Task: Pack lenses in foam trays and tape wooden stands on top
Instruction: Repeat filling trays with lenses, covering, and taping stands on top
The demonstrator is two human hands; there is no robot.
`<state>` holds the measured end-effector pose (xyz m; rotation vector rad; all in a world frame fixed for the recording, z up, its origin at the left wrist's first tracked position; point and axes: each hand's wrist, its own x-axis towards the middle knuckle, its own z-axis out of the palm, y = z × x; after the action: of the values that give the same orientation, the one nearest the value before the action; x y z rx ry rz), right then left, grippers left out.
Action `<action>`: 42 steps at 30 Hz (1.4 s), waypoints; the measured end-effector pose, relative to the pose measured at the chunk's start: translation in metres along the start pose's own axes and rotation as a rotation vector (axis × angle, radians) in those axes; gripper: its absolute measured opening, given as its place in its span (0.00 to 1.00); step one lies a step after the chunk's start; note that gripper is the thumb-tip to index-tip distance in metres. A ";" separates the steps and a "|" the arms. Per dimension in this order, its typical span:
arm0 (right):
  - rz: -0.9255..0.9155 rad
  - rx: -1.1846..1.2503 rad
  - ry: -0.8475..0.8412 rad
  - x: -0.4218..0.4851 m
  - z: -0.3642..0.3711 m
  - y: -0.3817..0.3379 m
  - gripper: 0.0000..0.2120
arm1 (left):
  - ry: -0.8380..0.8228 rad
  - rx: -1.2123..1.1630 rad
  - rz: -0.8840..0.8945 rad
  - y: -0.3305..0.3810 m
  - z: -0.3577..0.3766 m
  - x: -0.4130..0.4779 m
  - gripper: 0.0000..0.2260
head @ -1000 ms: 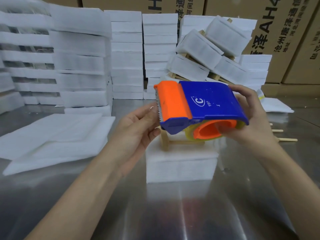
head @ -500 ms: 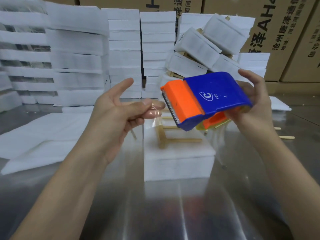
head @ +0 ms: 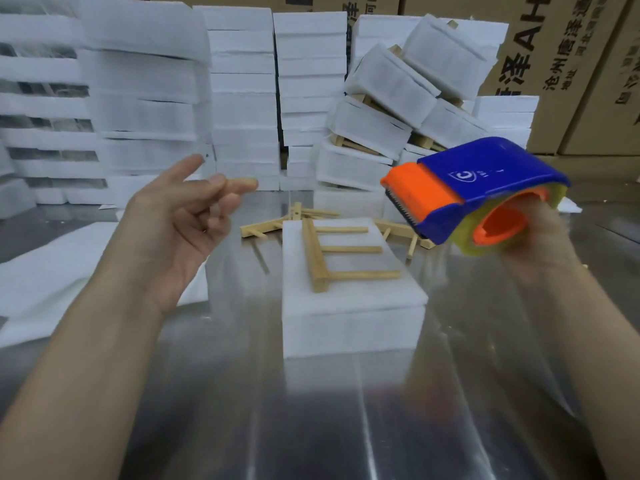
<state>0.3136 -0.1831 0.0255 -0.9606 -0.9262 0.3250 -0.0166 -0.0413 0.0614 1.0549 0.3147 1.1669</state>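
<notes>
Both bare forearms reach in from the lower corners, wrists well apart. The left hand (head: pixel 180 223) is held up with its palm turned toward the right. Its thumb points upward, the two leading fingers (head: pixel 239 184) are stretched out, and the other fingers are loosely bent. The right hand (head: pixel 543 247), blurred, sits at about the same height and grips a blue-and-orange tape dispenser (head: pixel 485 174) from below, wrist bent slightly back.

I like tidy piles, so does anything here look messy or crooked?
Yes. The white foam-wrapped packs at the back right lie tumbled and tilted on each other, unlike the straight white foam stacks beside them. Pale wooden stands also lie scattered loose on the shiny metal table.
</notes>
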 end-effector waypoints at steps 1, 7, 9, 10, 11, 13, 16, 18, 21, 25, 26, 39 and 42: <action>0.008 -0.008 -0.073 -0.002 -0.001 -0.001 0.15 | 0.021 -0.004 -0.015 -0.001 -0.002 0.001 0.23; 0.026 0.078 -0.163 -0.011 -0.001 -0.007 0.18 | 0.080 0.004 -0.060 -0.005 -0.007 0.007 0.20; 0.040 0.038 -0.199 -0.011 0.000 -0.006 0.17 | 0.100 0.004 -0.065 -0.006 -0.009 0.008 0.15; 0.055 0.015 -0.228 -0.010 0.000 -0.006 0.17 | 0.109 0.000 -0.069 -0.006 -0.010 0.009 0.12; 0.077 -0.003 -0.260 -0.010 0.001 -0.007 0.18 | 0.112 -0.007 -0.074 -0.006 -0.012 0.010 0.09; 0.123 -0.015 -0.347 -0.011 0.000 -0.007 0.19 | 0.113 -0.029 -0.080 -0.006 -0.014 0.011 0.09; 0.130 -0.022 -0.391 -0.012 -0.001 -0.005 0.33 | 0.113 -0.093 -0.061 -0.003 -0.018 0.010 0.08; 0.090 0.010 -0.362 -0.011 0.003 -0.003 0.35 | 0.117 -0.114 -0.057 -0.002 -0.022 0.010 0.12; 0.045 0.109 -0.228 -0.006 0.007 0.000 0.36 | 0.094 0.015 -0.106 -0.005 -0.019 0.011 0.11; 0.019 0.124 -0.079 -0.002 0.005 0.005 0.37 | 0.109 0.251 -0.151 -0.015 -0.015 0.011 0.19; 0.012 0.108 -0.060 -0.001 0.005 0.006 0.38 | 0.126 0.325 -0.131 -0.017 -0.016 0.011 0.23; 0.110 0.048 0.071 0.007 0.004 0.033 0.47 | 0.291 0.819 0.125 -0.046 -0.029 0.031 0.37; 0.135 0.076 0.046 0.004 -0.003 0.039 0.46 | 0.289 0.885 0.049 -0.056 -0.036 0.034 0.39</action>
<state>0.3243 -0.1602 -0.0052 -0.9581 -0.8032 0.4472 0.0062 0.0057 0.0081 1.6527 1.1060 1.2452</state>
